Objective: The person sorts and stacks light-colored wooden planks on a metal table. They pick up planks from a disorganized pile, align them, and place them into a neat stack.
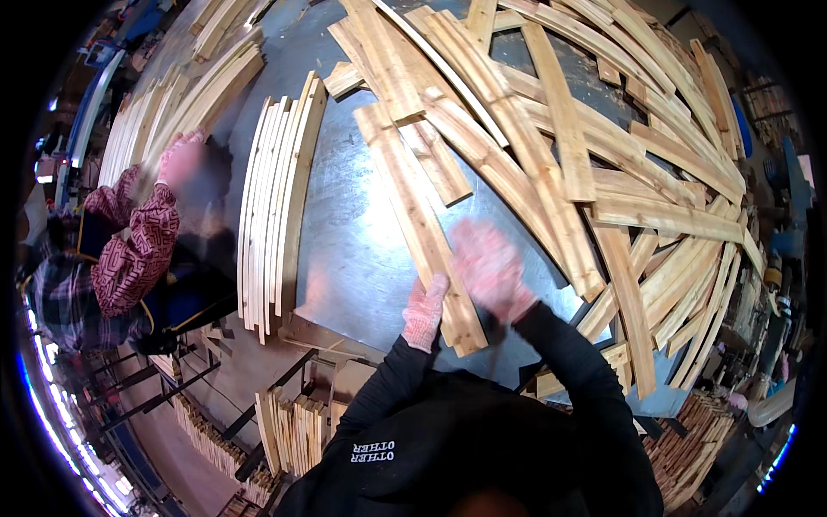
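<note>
A long, flat wooden board [418, 220] lies slantwise before me on the metal tabletop, its near end close to my body. My left hand [424, 314], in a pale pink knit glove, grips the board's left edge near that end, with the thumb over the top face. My right hand [491, 269], gloved the same way, is at the board's right side; motion blurs its fingers, so their hold cannot be made out. Beyond, another board [383, 65] overlaps the far end of this one. A shorter piece [435, 164] lies just to its right.
A large jumble of boards [637, 164] covers the table's right side. A row of boards on edge [280, 207] stands left of me. Further left, a co-worker's gloved hand [183, 159] touches more stacked boards [207, 90]. Upright wood pieces [297, 426] stand below the table edge.
</note>
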{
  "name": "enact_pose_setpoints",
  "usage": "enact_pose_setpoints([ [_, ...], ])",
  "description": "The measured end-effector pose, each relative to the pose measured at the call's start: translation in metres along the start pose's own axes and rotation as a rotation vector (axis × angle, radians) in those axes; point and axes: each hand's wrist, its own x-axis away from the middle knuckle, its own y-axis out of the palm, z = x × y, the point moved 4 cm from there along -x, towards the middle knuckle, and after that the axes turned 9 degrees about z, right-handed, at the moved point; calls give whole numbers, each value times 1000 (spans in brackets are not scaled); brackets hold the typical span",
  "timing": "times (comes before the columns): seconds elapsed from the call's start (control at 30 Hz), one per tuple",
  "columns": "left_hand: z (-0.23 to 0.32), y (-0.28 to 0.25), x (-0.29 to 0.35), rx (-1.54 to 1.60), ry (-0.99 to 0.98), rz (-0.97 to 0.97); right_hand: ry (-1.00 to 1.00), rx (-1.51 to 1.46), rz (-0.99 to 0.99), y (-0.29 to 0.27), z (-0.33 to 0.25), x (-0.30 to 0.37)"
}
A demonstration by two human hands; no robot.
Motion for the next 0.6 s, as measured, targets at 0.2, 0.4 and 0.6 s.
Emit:
enact_pose_setpoints([
  [0.2,14,8,-2,-3,-77,-41,-195,157,217,59,45,-35],
  [0.4,4,-33,15,-147,-37,-12,-230,73,302,42,-12,-76],
  [0.6,-8,-46,2,429,-229,-86,-465,756,154,-7,-109,11],
])
